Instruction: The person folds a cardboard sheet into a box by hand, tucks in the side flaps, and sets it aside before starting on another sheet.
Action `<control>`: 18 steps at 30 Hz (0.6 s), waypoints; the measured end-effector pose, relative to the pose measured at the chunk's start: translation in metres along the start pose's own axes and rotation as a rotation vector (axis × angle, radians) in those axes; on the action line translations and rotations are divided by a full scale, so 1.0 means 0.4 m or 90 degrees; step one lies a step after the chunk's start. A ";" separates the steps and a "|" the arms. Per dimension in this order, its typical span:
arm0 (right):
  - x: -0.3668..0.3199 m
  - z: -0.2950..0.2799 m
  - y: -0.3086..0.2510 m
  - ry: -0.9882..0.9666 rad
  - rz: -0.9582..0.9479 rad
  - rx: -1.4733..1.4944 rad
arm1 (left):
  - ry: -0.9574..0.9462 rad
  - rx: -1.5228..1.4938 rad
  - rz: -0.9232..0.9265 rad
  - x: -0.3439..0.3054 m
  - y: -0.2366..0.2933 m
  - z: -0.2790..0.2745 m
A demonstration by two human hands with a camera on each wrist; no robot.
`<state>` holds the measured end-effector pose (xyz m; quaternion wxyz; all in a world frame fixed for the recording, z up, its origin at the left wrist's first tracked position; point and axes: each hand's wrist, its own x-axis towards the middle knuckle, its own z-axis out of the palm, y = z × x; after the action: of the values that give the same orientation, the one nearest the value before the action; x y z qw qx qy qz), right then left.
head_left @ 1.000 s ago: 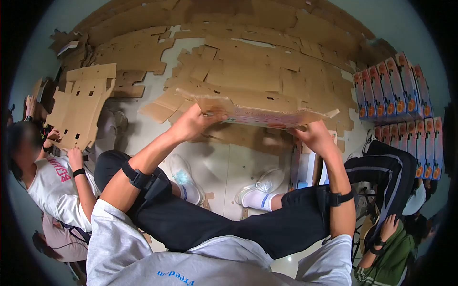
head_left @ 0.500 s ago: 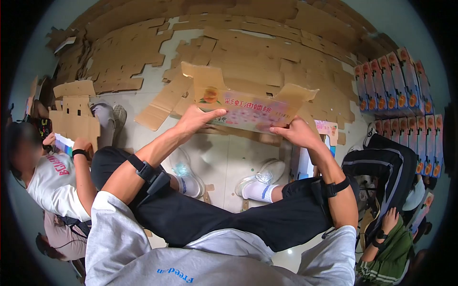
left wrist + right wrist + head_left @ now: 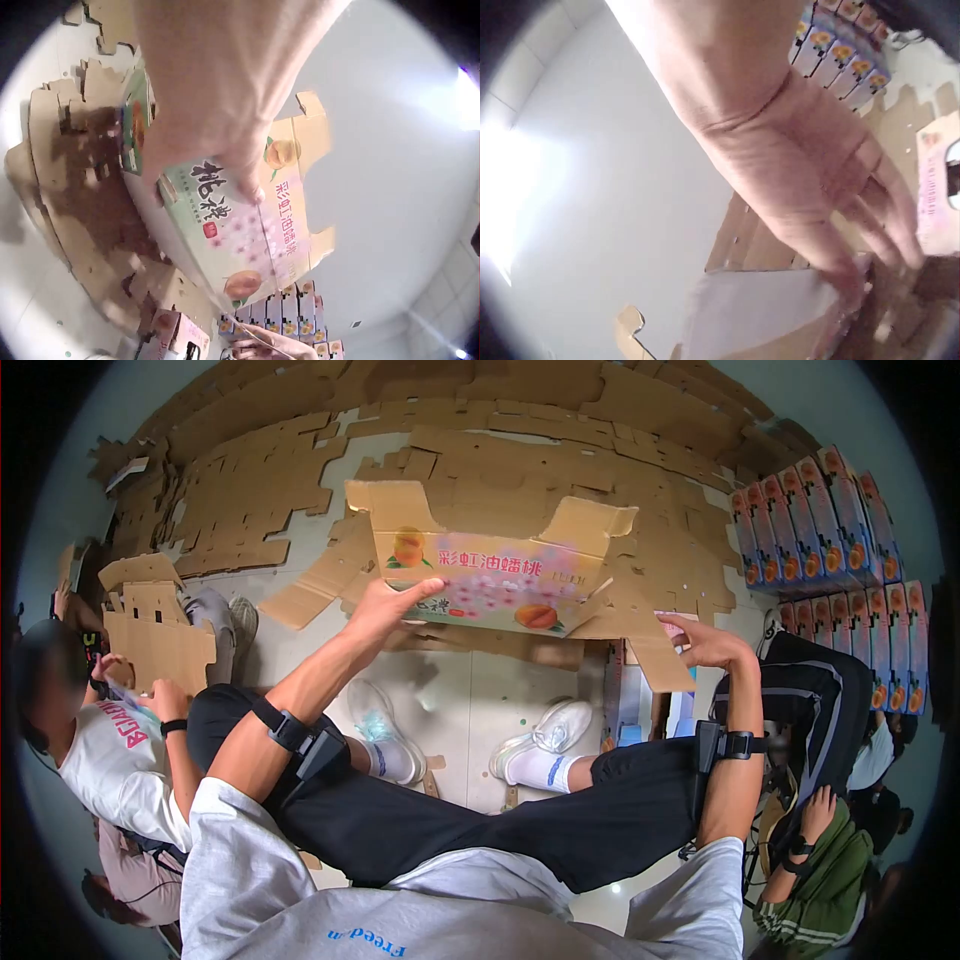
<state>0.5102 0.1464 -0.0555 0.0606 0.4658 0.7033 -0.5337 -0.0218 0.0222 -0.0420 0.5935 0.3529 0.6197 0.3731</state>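
Observation:
A partly folded cardboard box with pink-and-green printed faces point(image 3: 490, 588) is held up in front of the knees, its brown flaps spread out. My left hand point(image 3: 388, 608) grips its left end, thumb lying over the printed side; in the left wrist view the hand point(image 3: 217, 127) covers part of the green face point(image 3: 247, 232). My right hand point(image 3: 722, 646) is beside the lower right flap point(image 3: 655, 650), fingers extended and slightly bent. In the right wrist view the hand's point(image 3: 802, 165) thumb is close to a pale panel point(image 3: 757, 315); contact is unclear.
Flattened cardboard sheets point(image 3: 540, 470) cover the floor ahead. Stacked printed boxes point(image 3: 810, 535) stand at the right, and another box point(image 3: 625, 710) is near the right knee. A seated person point(image 3: 125, 750) handles cardboard point(image 3: 160, 640) at the left.
The box has tilted so its printed faces show, and moved slightly left. My right hand has let go of the panel's edge and moved right, while my left hand keeps its grip.

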 end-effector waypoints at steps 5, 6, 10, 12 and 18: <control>0.022 0.024 -0.145 0.174 0.096 0.102 | -0.034 0.085 -0.006 0.008 0.003 -0.016; 0.047 0.031 -0.117 0.195 0.073 0.150 | -0.033 0.089 -0.013 0.004 0.003 -0.009; 0.130 0.094 -0.132 0.355 0.017 -0.116 | -0.042 0.125 0.029 0.002 -0.007 -0.011; 0.137 0.117 -0.202 0.387 0.071 0.003 | -0.043 0.172 0.035 -0.014 0.007 -0.001; 0.141 0.141 -0.328 0.330 -0.107 0.024 | -0.071 0.170 0.053 -0.042 0.010 0.040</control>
<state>0.3611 0.1345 -0.0210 -0.1748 0.5277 0.7215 -0.4127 -0.0051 0.0099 -0.0308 0.5586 0.4747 0.6146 0.2914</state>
